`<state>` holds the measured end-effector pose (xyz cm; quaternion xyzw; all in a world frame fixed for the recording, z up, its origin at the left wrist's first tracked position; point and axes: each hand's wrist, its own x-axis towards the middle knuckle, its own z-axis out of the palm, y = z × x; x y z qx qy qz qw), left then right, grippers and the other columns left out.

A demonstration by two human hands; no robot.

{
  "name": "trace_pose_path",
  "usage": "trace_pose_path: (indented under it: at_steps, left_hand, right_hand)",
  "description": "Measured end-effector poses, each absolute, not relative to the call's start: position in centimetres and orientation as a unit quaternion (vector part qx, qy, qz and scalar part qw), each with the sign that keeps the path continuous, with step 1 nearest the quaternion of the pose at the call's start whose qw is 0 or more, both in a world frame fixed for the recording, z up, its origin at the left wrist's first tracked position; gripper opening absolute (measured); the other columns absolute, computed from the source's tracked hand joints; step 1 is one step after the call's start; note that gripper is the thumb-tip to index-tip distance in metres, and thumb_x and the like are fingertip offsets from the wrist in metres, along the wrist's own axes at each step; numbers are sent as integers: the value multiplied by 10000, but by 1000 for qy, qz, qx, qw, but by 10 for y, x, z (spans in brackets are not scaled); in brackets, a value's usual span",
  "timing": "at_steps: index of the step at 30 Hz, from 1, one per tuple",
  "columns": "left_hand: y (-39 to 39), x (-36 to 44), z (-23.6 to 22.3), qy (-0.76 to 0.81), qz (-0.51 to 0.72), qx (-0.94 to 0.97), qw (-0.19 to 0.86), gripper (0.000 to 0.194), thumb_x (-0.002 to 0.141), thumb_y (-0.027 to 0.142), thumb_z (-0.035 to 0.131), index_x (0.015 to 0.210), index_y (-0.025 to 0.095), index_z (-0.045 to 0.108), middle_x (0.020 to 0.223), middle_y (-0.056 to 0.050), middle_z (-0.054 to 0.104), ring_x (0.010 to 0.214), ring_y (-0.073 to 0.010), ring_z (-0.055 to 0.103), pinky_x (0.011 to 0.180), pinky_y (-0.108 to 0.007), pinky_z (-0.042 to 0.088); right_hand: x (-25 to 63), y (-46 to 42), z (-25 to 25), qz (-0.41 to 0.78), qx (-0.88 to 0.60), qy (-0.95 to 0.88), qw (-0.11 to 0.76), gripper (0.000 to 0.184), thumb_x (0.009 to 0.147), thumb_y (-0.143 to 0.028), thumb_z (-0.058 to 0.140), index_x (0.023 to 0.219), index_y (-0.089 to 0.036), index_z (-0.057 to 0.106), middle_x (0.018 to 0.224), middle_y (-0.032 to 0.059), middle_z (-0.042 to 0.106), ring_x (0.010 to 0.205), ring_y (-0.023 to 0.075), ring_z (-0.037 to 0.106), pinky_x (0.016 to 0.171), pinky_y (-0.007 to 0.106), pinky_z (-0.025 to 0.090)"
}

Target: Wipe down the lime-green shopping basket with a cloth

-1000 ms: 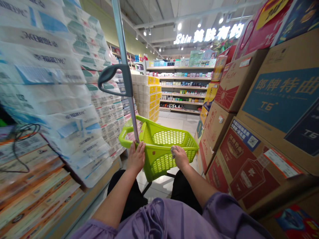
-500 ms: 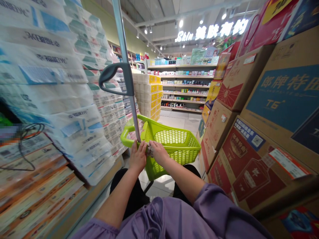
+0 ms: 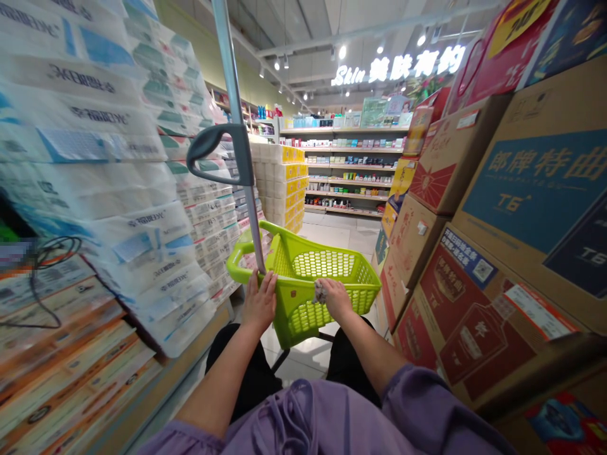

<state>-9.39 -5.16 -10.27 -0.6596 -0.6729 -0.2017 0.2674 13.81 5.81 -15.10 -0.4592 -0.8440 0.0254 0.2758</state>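
A lime-green shopping basket (image 3: 296, 319) with slotted walls and a tall metal pull pole (image 3: 231, 69) stands in front of my knees. My left hand (image 3: 259, 304) lies over its near rim beside the foot of the pole, fingers hooked on the edge. A crumpled greyish cloth (image 3: 320, 291) is bunched in the fingers of my right hand (image 3: 337, 299), pressed against the near side wall just under the rim. The dark grey pole grip (image 3: 222, 153) sits higher up, untouched. Inside the basket, the visible part shows bare slotted plastic.
Stacked tissue packs (image 3: 147, 246) rise on the left, with a loose black cable (image 3: 33, 297) nearby. Liquor cartons (image 3: 478, 316) crowd the right side. Yellow-and-white packs (image 3: 294, 189) stand ahead, before shelves of small goods (image 3: 351, 150). Tiled floor (image 3: 332, 230) runs between them.
My right hand has slid right along the basket's near side with the cloth, away from my left hand. The left hand stays by the pole; a small mark on the basket is now uncovered.
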Motion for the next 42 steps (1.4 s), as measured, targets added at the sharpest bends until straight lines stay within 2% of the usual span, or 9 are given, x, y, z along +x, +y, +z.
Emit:
trace_pose_path:
  at_steps: [6,12,17,21,24,31,38,42]
  left_hand:
    - [-50,-94,-103,-670,-205,-661,268,463,875,188,435,1335,179,490,1445,-42,453,1452,-310,30,1174,-505,212]
    - [-49,-88,-102,-687,-203,-647,260,458,885,224,424,1333,157,483,1442,-48,451,1450,-321,-11,1179,-505,191]
    - [-51,-84,-98,-703,-189,-642,241,467,891,238,405,1352,177,454,1460,-48,426,1455,-287,-20,1182,-499,169]
    - [-53,-83,-96,-710,-173,-644,225,467,897,235,385,1360,194,440,1479,-34,400,1457,-281,-11,1178,-494,162]
    - [-54,-85,-96,-708,-168,-649,222,465,901,220,374,1362,224,438,1480,-27,401,1459,-265,6,1173,-498,173]
    - [-54,-90,-101,-687,-192,-658,238,508,869,186,414,1376,217,436,1489,-30,391,1458,-273,-25,1174,-510,186]
    - [-54,-92,-104,-683,-194,-659,248,504,877,184,405,1380,189,439,1485,-20,398,1452,-277,-79,1187,-487,170]
    - [-54,-92,-103,-686,-191,-657,248,510,871,185,414,1381,198,436,1486,-17,396,1456,-275,-47,1184,-482,182]
  right_hand:
    - [166,68,-167,2,-520,-807,279,500,802,-43,439,1255,-227,545,1314,80,555,1244,219,442,1097,413,226]
    - [137,65,-166,23,-546,-782,300,537,763,-68,510,1297,-132,521,1372,143,501,1313,261,390,1107,424,264]
    - [87,47,-147,68,-437,-832,336,645,760,-28,477,1389,-165,433,1422,136,453,1354,240,354,1120,424,284]
    - [45,28,-120,113,-333,-871,344,600,810,-78,464,1405,-135,406,1442,152,424,1352,229,356,1117,406,304]
    - [35,22,-108,115,-320,-876,343,535,847,-103,436,1381,-130,437,1428,149,443,1334,215,382,1104,376,320]
    - [83,41,-123,72,-401,-864,295,513,813,-76,471,1296,-245,509,1319,64,558,1223,192,484,1072,380,321]
    - [160,65,-163,22,-502,-819,277,499,823,-52,432,1281,-227,525,1370,72,516,1286,211,414,1092,413,254]
    - [191,77,-176,-3,-566,-781,264,504,843,-48,393,1292,-235,527,1410,57,483,1327,225,370,1088,422,255]
